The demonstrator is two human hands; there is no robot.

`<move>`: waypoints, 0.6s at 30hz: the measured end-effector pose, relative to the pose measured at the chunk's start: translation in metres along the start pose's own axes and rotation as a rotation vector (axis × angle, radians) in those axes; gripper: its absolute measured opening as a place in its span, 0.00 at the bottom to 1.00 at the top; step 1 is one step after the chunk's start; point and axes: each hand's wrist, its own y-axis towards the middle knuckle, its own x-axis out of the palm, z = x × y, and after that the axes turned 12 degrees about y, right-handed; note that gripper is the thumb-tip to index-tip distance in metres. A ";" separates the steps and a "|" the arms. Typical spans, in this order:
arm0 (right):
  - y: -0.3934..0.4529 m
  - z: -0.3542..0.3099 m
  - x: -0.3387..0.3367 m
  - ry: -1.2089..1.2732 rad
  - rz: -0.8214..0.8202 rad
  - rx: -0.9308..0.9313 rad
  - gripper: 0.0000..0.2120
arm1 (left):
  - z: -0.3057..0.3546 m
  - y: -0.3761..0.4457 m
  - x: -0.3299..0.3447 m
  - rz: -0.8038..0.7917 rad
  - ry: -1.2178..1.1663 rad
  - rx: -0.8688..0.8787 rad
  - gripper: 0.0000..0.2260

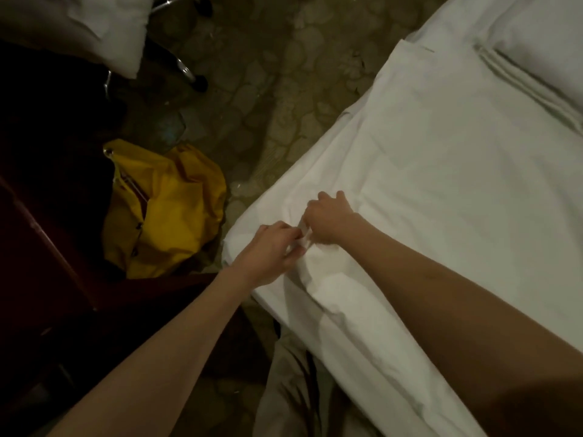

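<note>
Closest to me, by my leg, the near edge of the white cloth bed sheet (441,184) hangs over the side of the mattress. It lies spread over the bed, bunched in soft ridges toward the corner where I am working. My left hand (271,253) and my right hand (328,219) are almost touching there, both with fingers curled and pinching a small raised fold of the sheet between them. I judge the cloth light, limp and a little slippery, so it will sag and slide unless I take it at the hem or corner, where it is doubled and gives a firmer grip. The bed's corner edge drops away just left of my left hand. Beyond that drop a crumpled yellow fabric bag (167,209) sits on the floor against dark red-brown wooden furniture (47,231), which narrows my room on that side. Farther out the mottled stone-patterned floor (284,89) lies open. A plump white pillow (542,36) rests at the far end of the bed.
</note>
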 end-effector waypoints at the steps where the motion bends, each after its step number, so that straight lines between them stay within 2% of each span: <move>1: 0.000 0.000 -0.005 -0.039 -0.034 0.016 0.16 | 0.000 0.000 -0.004 -0.034 -0.040 0.000 0.10; 6: 0.005 0.008 -0.036 -0.086 -0.016 0.049 0.14 | -0.022 0.005 -0.029 -0.112 -0.086 -0.116 0.12; 8: 0.011 0.004 -0.048 -0.001 0.013 0.049 0.15 | -0.038 0.002 -0.033 -0.097 -0.113 -0.171 0.10; 11: 0.020 -0.007 -0.063 0.200 0.034 0.044 0.08 | -0.059 -0.003 -0.037 -0.052 -0.067 -0.219 0.08; 15: 0.034 -0.036 -0.080 0.269 0.239 -0.093 0.15 | -0.079 -0.003 -0.047 -0.030 0.055 -0.314 0.08; 18: 0.044 -0.050 -0.069 0.207 0.283 -0.138 0.16 | -0.084 0.001 -0.045 -0.097 0.080 -0.379 0.10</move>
